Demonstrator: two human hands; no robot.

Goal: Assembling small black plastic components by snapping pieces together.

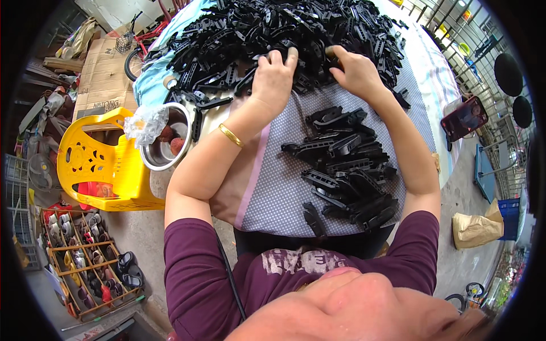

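A large heap of long, slotted black plastic pieces (pixel 227 37) covers the far part of the table. My left hand (pixel 274 79) is at the heap's near edge, its fingers bent over black pieces and their tips partly hidden. To its right, my right hand (pixel 358 73) also reaches into the heap, thumb and forefinger apart with dark pieces close by; its other fingers are hidden. Between my forearms, nearer my body, lies a smaller group of the same black pieces (pixel 347 165), roughly in rows on the dotted cloth (pixel 267 187).
Left of the table stands a yellow plastic chair (pixel 94 153), beside a metal bowl (pixel 185 116) with reddish round fruits and a clear plastic bag (pixel 149 125). A phone (pixel 465 118) is propped at the right edge. A shoe rack (pixel 85 261) and a brown sack (pixel 478 226) are on the floor.
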